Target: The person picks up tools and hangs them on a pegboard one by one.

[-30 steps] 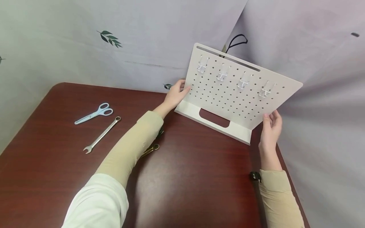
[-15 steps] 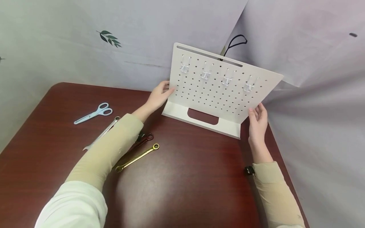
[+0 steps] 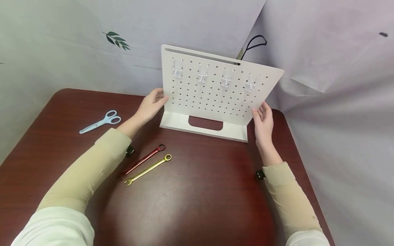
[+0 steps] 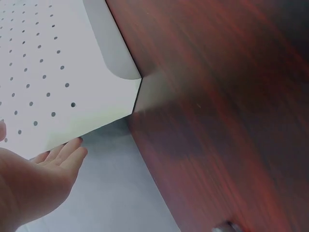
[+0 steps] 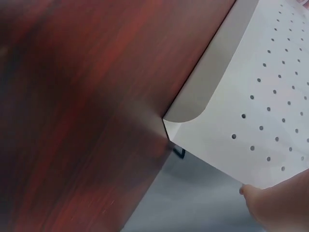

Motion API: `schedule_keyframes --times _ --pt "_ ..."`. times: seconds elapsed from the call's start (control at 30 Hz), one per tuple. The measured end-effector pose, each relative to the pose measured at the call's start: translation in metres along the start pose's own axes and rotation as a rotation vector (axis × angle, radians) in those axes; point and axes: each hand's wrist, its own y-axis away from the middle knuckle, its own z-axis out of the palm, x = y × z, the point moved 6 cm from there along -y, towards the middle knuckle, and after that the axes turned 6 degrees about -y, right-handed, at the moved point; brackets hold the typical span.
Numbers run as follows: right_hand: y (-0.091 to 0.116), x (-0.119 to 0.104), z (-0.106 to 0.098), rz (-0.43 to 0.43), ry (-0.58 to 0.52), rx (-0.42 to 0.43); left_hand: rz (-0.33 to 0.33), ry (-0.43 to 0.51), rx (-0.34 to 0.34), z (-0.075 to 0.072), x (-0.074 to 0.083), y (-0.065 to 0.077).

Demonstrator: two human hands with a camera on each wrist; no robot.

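Observation:
A white pegboard (image 3: 212, 94) stands upright on the table, its base flange with an oblong cutout facing me. Several clear hooks (image 3: 202, 78) hang in a row along its upper part. My left hand (image 3: 150, 105) grips the board's left side edge, thumb in front and fingers behind. On the opposite side edge my right hand (image 3: 263, 123) holds it the same way. In the left wrist view the left hand's fingers (image 4: 63, 157) reach behind the board's edge. Only part of the right hand (image 5: 280, 198) shows in the right wrist view.
On the brown table (image 3: 197, 191) lie a red wrench (image 3: 144, 160) and a yellow wrench (image 3: 147, 170), side by side. Light blue scissors (image 3: 101, 122) lie at the left. A grey cloth backdrop (image 3: 129, 20) rises behind the table, and a black loop (image 3: 257, 41) shows above the board.
Both hands have moved the pegboard to the left along the table, and it now faces me more squarely. The red and yellow wrenches came into view; my left arm now covers the silver wrench.

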Motion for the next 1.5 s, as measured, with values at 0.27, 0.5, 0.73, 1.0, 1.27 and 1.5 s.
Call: schedule_keyframes --times 0.27,0.5,0.73,1.0,1.27,1.5 --pt "-0.003 0.0 0.027 0.014 -0.025 -0.026 -0.013 -0.006 0.039 -0.019 -0.013 0.02" --pt "0.0 -0.002 0.045 0.026 -0.023 -0.091 -0.033 -0.016 0.058 -0.035 -0.022 0.039" --pt "-0.001 -0.003 0.048 0.007 -0.015 -0.145 -0.016 -0.022 0.082 -0.038 -0.024 0.045" --pt "-0.008 -0.002 0.035 -0.022 0.036 -0.182 0.003 0.008 0.096 -0.034 -0.021 0.044" --pt "-0.029 -0.032 0.019 -0.243 0.119 -0.102 0.006 0.002 0.098 -0.034 -0.021 0.045" --pt "-0.05 -0.08 0.016 -0.491 0.18 0.006 0.011 -0.006 0.093 -0.035 -0.021 0.045"
